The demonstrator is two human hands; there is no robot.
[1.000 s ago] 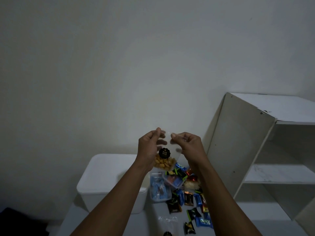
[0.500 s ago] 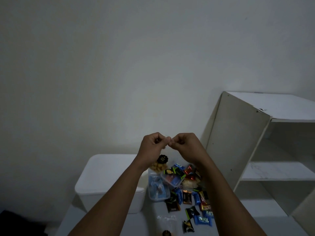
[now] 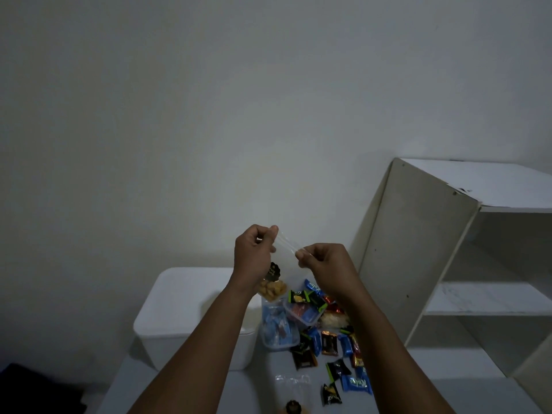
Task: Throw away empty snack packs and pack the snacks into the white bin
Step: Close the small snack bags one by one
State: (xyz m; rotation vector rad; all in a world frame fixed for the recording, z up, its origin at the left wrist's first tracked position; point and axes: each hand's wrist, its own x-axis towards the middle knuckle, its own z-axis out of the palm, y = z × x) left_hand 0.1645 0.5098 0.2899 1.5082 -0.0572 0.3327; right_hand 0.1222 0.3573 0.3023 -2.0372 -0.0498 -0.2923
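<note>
Both hands pinch the bag (image 3: 273, 289) by its clear top edge. The left hand (image 3: 254, 255) is higher and the right hand (image 3: 327, 264) lower, each grip clamped on the seal strip, so the bag hangs tilted above the table (image 3: 260, 386). Held up like this, its yellow snacks settle at the bottom, away from the mouth; probably the seal is being worked. The bin (image 3: 179, 312) stands below on the left, seemingly lidded, just beside the loose snacks (image 3: 328, 342). An empty pack (image 3: 291, 380) lies nearer.
</note>
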